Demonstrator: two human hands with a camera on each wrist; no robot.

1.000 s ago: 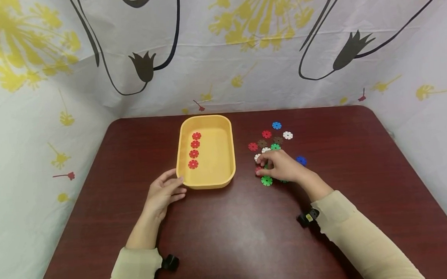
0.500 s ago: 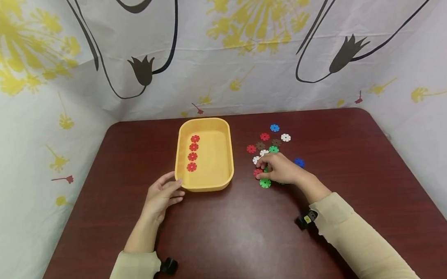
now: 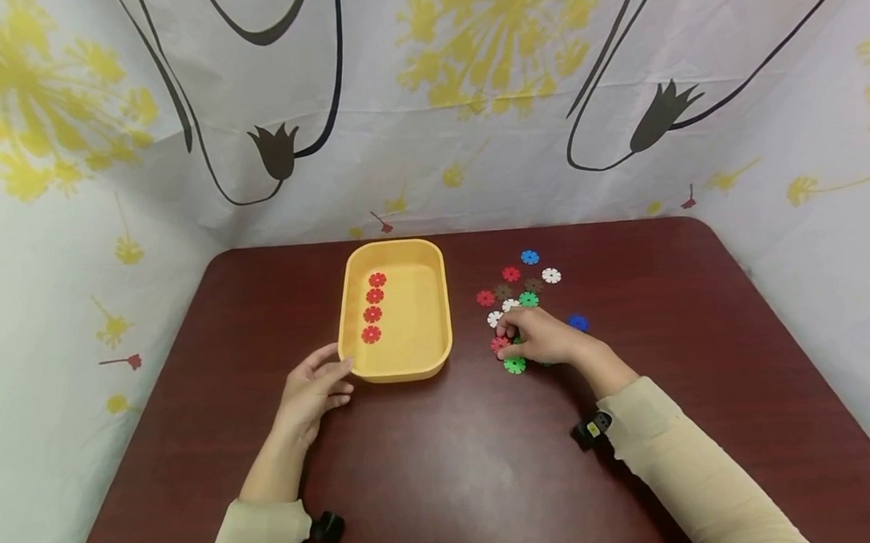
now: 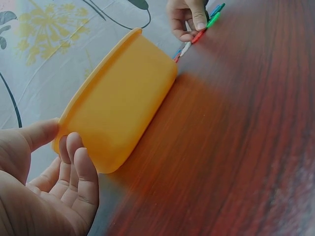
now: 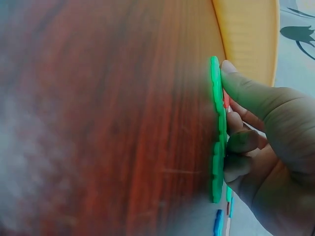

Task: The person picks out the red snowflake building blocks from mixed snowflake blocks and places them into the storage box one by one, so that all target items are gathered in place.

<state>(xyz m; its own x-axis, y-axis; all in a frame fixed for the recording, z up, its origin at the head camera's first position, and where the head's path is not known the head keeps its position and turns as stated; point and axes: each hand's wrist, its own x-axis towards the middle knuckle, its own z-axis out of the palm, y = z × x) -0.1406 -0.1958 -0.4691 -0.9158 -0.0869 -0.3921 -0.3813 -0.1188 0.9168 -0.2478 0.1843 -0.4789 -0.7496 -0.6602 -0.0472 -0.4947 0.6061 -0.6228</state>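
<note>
At the near left corner of a yellow plastic tray (image 3: 412, 366), my left hand (image 3: 314, 393) holds the rim, thumb on top and fingers against the outer wall. Four red flower-shaped discs would be too exact to count, so several red discs (image 3: 372, 314) lie in a column along the tray's left side. My right hand (image 3: 545, 335) is over the scattered discs, its thumb and fingertips pinching the edges of a red disc (image 3: 500, 346) on the table. A green disc (image 3: 514, 365) lies just below the thumb. In the right wrist view, green discs (image 5: 217, 172) partly hide the red one.
Beyond the right hand are white (image 3: 551, 275), brown (image 3: 533, 286), red (image 3: 485, 298) and light blue discs (image 3: 530, 257). A dark blue disc (image 3: 577, 323) lies right of the hand. Patterned cloth (image 3: 374, 162) hangs behind the dark red table (image 3: 442, 471).
The whole head view has shifted slightly, with the scene sitting lower. Both hands keep nearly the same places at the tray and at the red disc.
</note>
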